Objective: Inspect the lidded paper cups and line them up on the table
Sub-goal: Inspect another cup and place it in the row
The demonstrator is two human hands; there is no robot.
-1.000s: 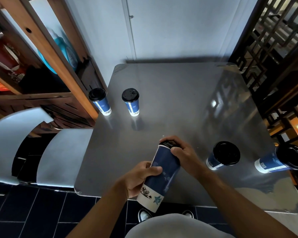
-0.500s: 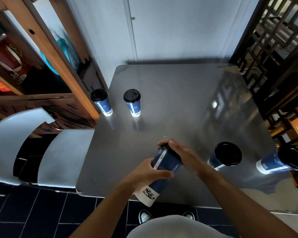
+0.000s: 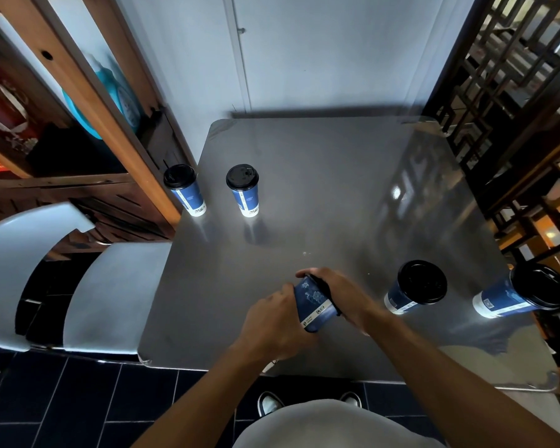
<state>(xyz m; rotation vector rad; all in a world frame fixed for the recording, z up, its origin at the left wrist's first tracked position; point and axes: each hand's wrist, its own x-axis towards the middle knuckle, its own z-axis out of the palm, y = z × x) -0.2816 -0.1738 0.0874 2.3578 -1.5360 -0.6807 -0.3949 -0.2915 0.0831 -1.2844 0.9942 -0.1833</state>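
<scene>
Here both hands grip a glossy blue paper cup.

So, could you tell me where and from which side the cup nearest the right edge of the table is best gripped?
Grip the cup round its blue paper wall below the black lid, reaching in from the right side. It stands upright near the table edge, so a side grasp is safer than pinching the lid.

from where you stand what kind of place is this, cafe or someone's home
Most likely a cafe or small eatery: a steel-topped table with a moulded chair, branded lidded paper cups and dark wooden lattice screens as in a dining room.
</scene>
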